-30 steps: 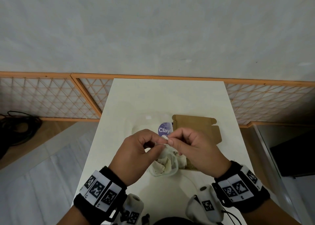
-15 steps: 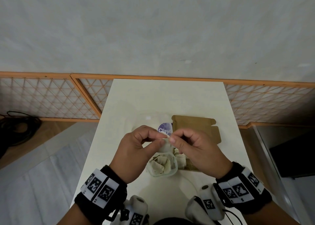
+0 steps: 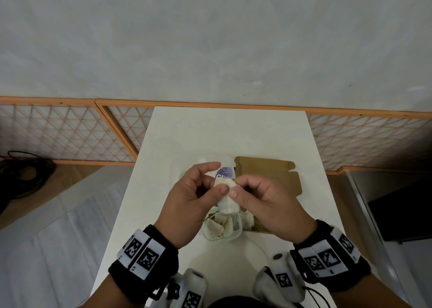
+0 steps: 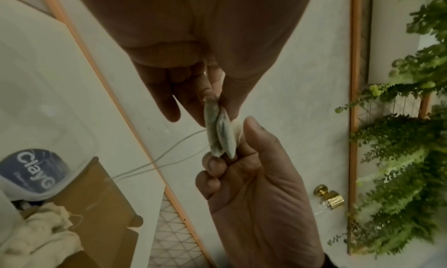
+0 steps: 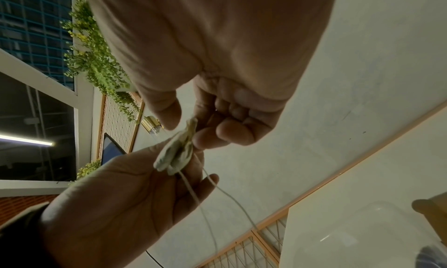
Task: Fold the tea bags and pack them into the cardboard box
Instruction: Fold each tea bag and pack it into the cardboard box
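Note:
Both hands hold one white tea bag (image 3: 226, 199) in the air above the table. My left hand (image 3: 217, 184) pinches its upper end (image 4: 212, 101) with thumb and fingers, the index finger sticking out straight. My right hand (image 3: 237, 187) pinches the other side, thumb on the bag (image 4: 226, 136). The bag looks folded double in the right wrist view (image 5: 177, 153), and its string (image 5: 205, 205) hangs loose below. The brown cardboard box (image 3: 268, 174) lies open just behind my right hand. A clear tub (image 3: 211, 236) with several tea bags sits under the hands.
A round lid with a blue "Clay" label (image 3: 225, 172) lies left of the box. The white table (image 3: 229, 132) is narrow, with floor to either side. A lattice screen (image 3: 70, 132) and a plain wall stand beyond the far edge.
The hands have drawn the tea bag up from the tub, so more of it shows between the thumbs. My left index finger has straightened out.

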Demonstrator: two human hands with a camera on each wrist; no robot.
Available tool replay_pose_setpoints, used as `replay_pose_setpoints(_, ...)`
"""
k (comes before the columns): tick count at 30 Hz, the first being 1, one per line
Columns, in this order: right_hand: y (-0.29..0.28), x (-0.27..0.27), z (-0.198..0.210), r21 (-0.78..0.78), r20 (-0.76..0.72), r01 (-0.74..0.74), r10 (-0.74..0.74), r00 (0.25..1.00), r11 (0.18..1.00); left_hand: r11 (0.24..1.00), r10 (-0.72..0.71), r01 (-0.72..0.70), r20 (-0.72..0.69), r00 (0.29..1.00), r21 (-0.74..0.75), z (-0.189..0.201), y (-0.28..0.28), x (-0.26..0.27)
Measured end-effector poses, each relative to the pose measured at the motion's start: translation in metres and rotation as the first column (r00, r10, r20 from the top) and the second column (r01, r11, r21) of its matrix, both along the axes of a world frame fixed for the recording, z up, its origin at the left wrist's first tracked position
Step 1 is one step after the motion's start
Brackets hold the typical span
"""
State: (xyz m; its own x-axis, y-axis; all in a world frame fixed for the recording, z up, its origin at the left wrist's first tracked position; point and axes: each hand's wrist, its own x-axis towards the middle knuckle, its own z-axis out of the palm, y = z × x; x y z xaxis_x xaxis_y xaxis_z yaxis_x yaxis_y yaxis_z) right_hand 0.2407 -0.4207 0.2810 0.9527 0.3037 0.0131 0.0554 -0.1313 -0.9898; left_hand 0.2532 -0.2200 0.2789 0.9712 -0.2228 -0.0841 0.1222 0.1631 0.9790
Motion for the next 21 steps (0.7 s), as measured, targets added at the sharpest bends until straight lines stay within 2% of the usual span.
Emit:
replay_pose_setpoints(4,0.0,0.001,-0.006,0.005,-0.027,0.027,-0.026,0.999,1.0,0.995,-0.03,0.025,0.043,0.999,0.094,-0.004,0.0,0.001)
replay_pose_setpoints(12,-0.005,0.007,-0.018,0.032,-0.1,0.039,-0.035,0.994,0.999,0.998,-0.024,0.022,0.046,0.999,0.054,-0.012,-0.005,0.005)
replay_pose_setpoints(18,-0.005,0.012,-0.023,-0.038,-0.077,0.081,-0.084,0.994,0.996,0.997,0.0,0.001,-0.011,1.0,0.079,-0.021,-0.008,0.01)
replay_pose_setpoints(20,-0.009,0.012,-0.026,-0.078,-0.067,0.098,-0.103,0.992,0.992,0.99,0.02,-0.015,-0.03,0.999,0.139,-0.032,-0.006,0.013)
replay_pose_setpoints(21,-0.013,0.011,-0.029,-0.101,-0.068,0.101,-0.108,0.992,0.99,0.975,0.053,-0.044,-0.034,0.998,0.217,-0.04,-0.006,0.014)
